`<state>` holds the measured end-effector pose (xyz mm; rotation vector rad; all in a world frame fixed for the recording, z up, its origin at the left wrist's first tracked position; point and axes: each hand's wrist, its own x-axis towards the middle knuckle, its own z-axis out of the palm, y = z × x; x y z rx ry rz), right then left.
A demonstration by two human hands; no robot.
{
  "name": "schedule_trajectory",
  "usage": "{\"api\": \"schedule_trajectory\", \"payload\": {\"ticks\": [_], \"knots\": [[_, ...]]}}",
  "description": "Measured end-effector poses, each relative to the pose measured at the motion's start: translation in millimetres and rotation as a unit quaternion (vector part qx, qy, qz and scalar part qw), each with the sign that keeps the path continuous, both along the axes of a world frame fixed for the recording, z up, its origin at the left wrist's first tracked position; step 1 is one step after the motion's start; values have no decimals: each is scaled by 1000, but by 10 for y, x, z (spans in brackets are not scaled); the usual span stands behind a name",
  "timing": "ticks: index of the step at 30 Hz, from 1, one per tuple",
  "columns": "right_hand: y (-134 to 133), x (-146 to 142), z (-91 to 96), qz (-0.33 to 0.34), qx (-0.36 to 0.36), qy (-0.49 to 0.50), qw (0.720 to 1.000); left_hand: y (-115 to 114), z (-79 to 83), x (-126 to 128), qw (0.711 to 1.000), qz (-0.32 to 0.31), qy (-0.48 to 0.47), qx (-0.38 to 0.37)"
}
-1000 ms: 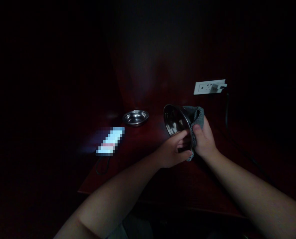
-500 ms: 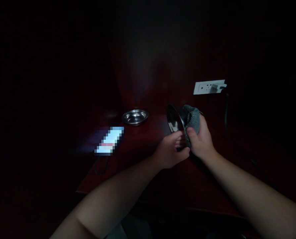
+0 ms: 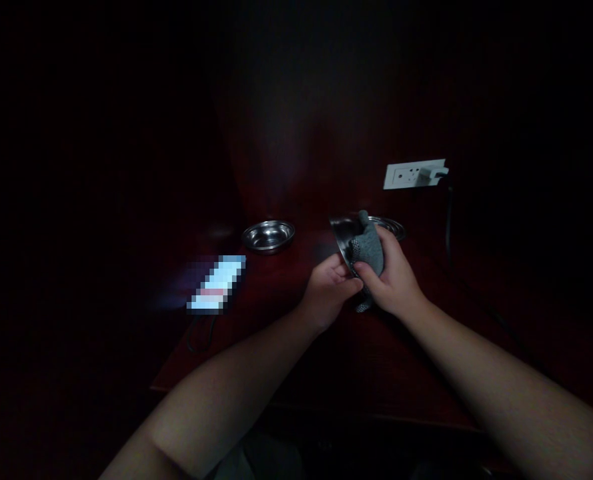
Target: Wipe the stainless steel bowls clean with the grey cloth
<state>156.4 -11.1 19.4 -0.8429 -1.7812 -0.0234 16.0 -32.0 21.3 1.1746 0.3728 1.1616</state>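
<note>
A shiny metal bowl (image 3: 343,232) is tilted on its side above the table, its outside turned to the right. My left hand (image 3: 329,290) grips the bowl's lower rim, with the fingers on the inner side and the thumb outside. In my right hand (image 3: 396,273) is a bunched grey-green cloth (image 3: 369,250), pressed against the bowl's outer surface. A corner of the cloth hangs below my fingers. Part of the bowl is hidden behind the cloth and my hands.
A shallow metal dish (image 3: 268,236) stands at the back left of the dark red table (image 3: 271,307). Another metal dish (image 3: 391,228) lies behind my right hand. A lit phone (image 3: 217,285) with a cable rests at left. A wall socket (image 3: 414,175) holds a plug, its cord (image 3: 449,227) trailing down.
The bowl has turned so that less of its inside shows. My right hand and the cloth have shifted slightly left, and the dish behind them has come into view.
</note>
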Motion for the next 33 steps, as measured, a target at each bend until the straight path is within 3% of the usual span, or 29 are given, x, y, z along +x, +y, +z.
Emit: {"api": "schedule_trajectory", "payload": {"ticks": [5, 12, 17, 22, 27, 33], "knots": [[27, 36, 10, -12, 16, -37, 999, 13, 29, -27, 998, 8, -29, -50], [65, 33, -30, 3, 8, -31, 999, 34, 53, -60, 998, -18, -42, -54], [38, -6, -59, 30, -3, 38, 999, 37, 27, -52, 997, -76, -18, 4], [-9, -30, -28, 32, 7, 84, 996, 24, -12, -55, 988, -90, 83, 91], [-13, -35, -39, 36, -30, 117, 992, -19, -56, -19, 975, -53, 141, 167], [18, -15, -108, 44, -91, 143, 985, -25, -98, 28, 964, 12, 183, 192]]}}
